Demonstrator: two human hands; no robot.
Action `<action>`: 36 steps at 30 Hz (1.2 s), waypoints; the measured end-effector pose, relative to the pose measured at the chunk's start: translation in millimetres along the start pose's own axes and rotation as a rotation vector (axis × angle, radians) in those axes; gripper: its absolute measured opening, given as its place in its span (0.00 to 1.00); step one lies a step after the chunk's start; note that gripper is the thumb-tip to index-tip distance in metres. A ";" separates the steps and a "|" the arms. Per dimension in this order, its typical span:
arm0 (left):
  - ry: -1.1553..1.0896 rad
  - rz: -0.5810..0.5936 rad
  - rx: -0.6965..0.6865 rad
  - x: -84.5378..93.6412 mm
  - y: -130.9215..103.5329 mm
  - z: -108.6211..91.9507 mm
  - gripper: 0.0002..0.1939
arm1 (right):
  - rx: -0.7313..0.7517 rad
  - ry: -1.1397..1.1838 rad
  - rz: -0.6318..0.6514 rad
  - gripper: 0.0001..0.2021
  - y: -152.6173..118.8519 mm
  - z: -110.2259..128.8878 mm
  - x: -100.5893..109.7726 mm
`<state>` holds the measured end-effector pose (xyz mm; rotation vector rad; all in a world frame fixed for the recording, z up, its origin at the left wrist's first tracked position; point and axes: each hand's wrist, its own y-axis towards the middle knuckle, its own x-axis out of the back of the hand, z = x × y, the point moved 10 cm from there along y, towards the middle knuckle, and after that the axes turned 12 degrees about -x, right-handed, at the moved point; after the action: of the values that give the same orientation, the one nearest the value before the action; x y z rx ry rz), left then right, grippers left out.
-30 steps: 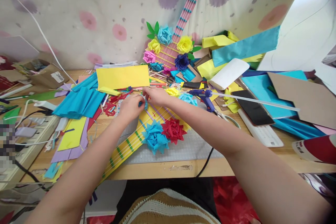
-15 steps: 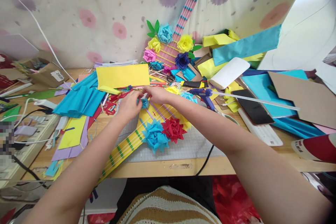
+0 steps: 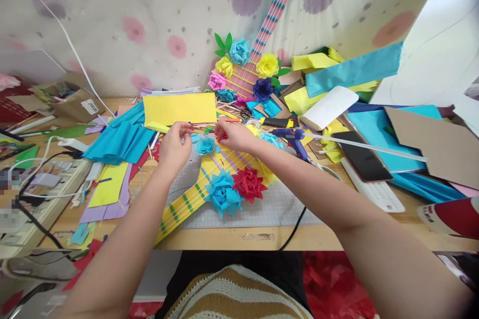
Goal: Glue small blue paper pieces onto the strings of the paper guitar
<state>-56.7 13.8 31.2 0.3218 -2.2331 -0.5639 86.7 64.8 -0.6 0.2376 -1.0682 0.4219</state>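
Observation:
A yellow paper guitar [image 3: 192, 198] lies on the grey cutting mat [image 3: 279, 208], its neck toward the lower left. On its body sit a large blue paper flower [image 3: 223, 193], a red flower [image 3: 249, 184] and a smaller blue flower [image 3: 205, 145]. My left hand [image 3: 175, 147] hovers just left of the smaller blue flower, fingers curled but apart, with nothing seen in them. Right of that flower, my right hand [image 3: 234, 135] is bent down over the guitar's upper edge; its fingertips are close together by something red, and whether they grip it is unclear.
A purple glue gun [image 3: 294, 140] lies right of my right hand, near a phone [image 3: 361, 156] and a paper cup [image 3: 451, 217]. Yellow paper [image 3: 179, 108] and blue crepe paper [image 3: 119, 142] lie behind and left. A pink paper guitar [image 3: 267, 27] leans on the wall.
My hands have drawn apart, the left one moving left and away from the smaller blue flower, which now shows fully. The whole view has shifted slightly.

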 end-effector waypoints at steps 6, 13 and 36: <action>-0.343 -0.159 0.220 1.1 -37.4 29.7 0.09 | -0.087 -0.214 -0.022 0.17 -3.7 0.3 -16.9; -0.430 -0.144 0.341 -13.1 -51.6 36.2 0.11 | -0.201 -0.258 -0.039 0.15 -1.3 8.0 -20.1; -0.739 -0.008 0.417 -74.0 -54.1 -14.8 0.23 | -0.417 0.885 -0.100 0.16 -58.1 -37.0 -2.7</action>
<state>5.3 -7.9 -34.4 0.3716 -3.0729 -0.2230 140.8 26.5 -19.5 -0.2581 -0.2518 0.1655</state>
